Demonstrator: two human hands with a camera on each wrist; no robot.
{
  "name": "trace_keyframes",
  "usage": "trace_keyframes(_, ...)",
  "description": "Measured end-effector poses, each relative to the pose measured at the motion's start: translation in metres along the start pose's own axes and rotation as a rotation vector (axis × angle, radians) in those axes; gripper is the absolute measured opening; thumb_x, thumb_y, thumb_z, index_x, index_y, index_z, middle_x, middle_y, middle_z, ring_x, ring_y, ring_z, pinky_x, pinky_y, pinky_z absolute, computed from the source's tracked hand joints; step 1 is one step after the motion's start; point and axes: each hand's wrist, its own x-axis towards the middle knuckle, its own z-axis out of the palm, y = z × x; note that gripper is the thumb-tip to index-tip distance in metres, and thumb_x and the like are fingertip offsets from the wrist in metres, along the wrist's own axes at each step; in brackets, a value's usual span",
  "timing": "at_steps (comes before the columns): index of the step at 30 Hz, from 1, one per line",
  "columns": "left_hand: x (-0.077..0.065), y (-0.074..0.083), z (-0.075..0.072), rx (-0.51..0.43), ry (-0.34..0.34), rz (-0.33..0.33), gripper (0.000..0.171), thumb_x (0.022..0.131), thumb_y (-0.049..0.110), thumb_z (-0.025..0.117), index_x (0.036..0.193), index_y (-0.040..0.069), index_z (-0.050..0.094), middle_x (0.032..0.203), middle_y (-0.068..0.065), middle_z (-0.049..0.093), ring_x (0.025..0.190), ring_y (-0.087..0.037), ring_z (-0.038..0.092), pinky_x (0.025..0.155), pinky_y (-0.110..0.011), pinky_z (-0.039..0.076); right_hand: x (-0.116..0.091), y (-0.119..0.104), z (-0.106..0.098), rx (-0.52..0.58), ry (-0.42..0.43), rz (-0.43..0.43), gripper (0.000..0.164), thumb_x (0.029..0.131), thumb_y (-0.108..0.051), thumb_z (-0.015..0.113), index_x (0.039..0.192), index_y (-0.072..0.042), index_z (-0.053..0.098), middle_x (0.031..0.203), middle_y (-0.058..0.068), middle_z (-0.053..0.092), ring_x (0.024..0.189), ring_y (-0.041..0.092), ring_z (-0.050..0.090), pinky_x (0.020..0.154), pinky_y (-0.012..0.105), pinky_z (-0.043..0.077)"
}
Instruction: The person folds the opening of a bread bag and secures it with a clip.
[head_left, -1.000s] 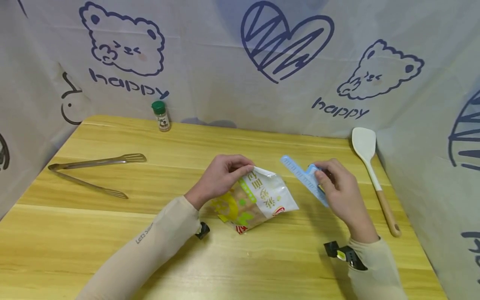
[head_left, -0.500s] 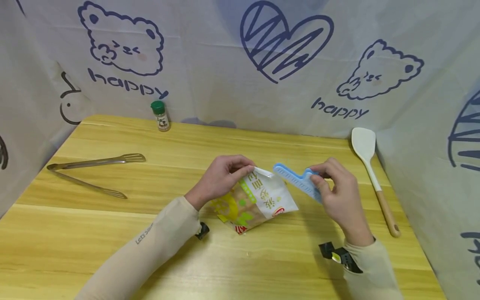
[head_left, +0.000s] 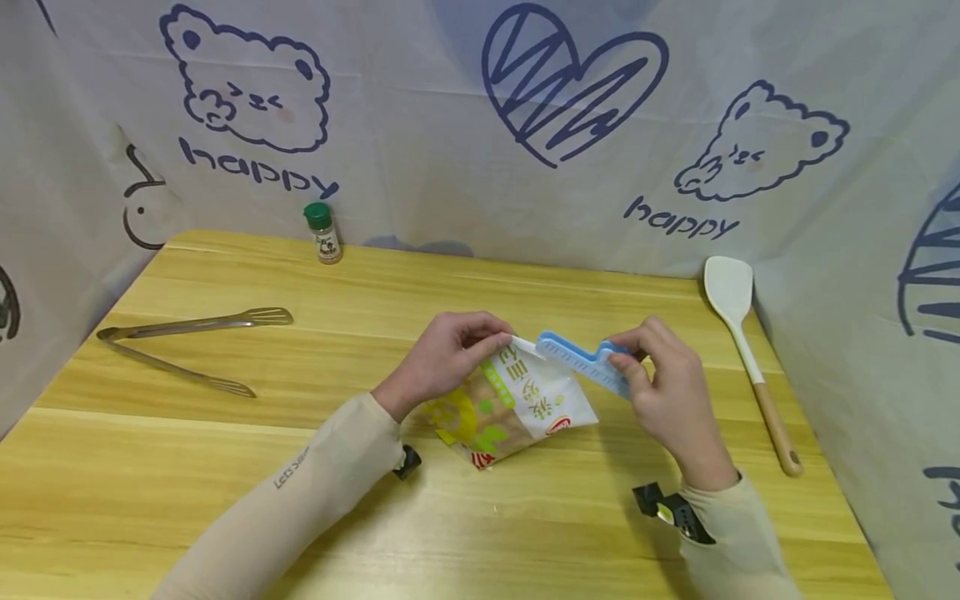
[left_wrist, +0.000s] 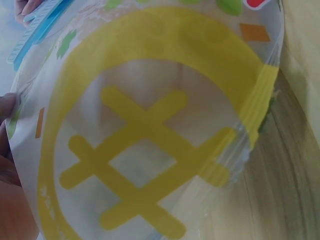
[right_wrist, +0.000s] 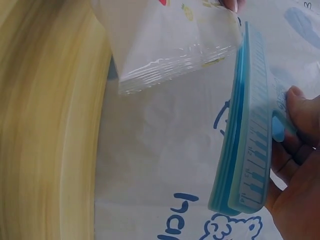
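Note:
A white plastic food bag (head_left: 551,392) with yellow and green print stands tilted at the middle of the table. My left hand (head_left: 447,357) pinches its folded upper edge between thumb and fingers; in the left wrist view the bag (left_wrist: 145,125) covers most of the hand. With thumb and fingers my right hand (head_left: 670,396) grips the handle of a light blue bag clip (head_left: 577,358) marked like a ruler. The clip's far end overlaps the bag's top edge in the head view. In the right wrist view the long clip (right_wrist: 250,130) has its tip beside the bag's corner (right_wrist: 215,30).
Metal tongs (head_left: 195,325) lie spread on the left of the wooden table (head_left: 480,542). A green-capped seasoning bottle (head_left: 324,235) stands near the back edge. Along the right edge lies a white spatula (head_left: 738,325) with a wooden handle. Printed cloth (head_left: 420,125) rises behind the table.
My right hand has brought the blue clip leftward to the bag's upper edge and turned it to a flatter angle. My left hand and the bag have hardly moved.

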Motion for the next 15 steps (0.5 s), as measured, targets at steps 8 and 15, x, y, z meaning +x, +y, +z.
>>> trace_keyframes(8, 0.0004, 0.0026, 0.0005, 0.004, -0.013, 0.011, 0.015, 0.098, 0.010, 0.063, 0.103, 0.001, 0.073, 0.094, -0.005, 0.072, 0.071, -0.012, 0.067, 0.063, -0.030, 0.055, 0.0028, 0.0006, 0.0002, -0.035, -0.012, 0.000, 0.011, 0.085, 0.008, 0.071, 0.090, -0.001, 0.068, 0.080, 0.000, 0.057, 0.066, 0.012, 0.048, 0.053, 0.020, 0.035)
trace_keyframes(15, -0.0004, 0.0037, -0.0006, 0.004, -0.022, 0.007, 0.008, 0.097, 0.009, 0.064, 0.102, 0.003, 0.065, 0.092, -0.002, 0.074, 0.075, -0.011, 0.067, 0.069, -0.027, 0.051, 0.0034, 0.0027, 0.0037, -0.013, -0.021, 0.009, 0.011, 0.085, 0.009, 0.071, 0.090, -0.001, 0.068, 0.081, 0.000, 0.058, 0.067, 0.012, 0.049, 0.053, 0.020, 0.036)
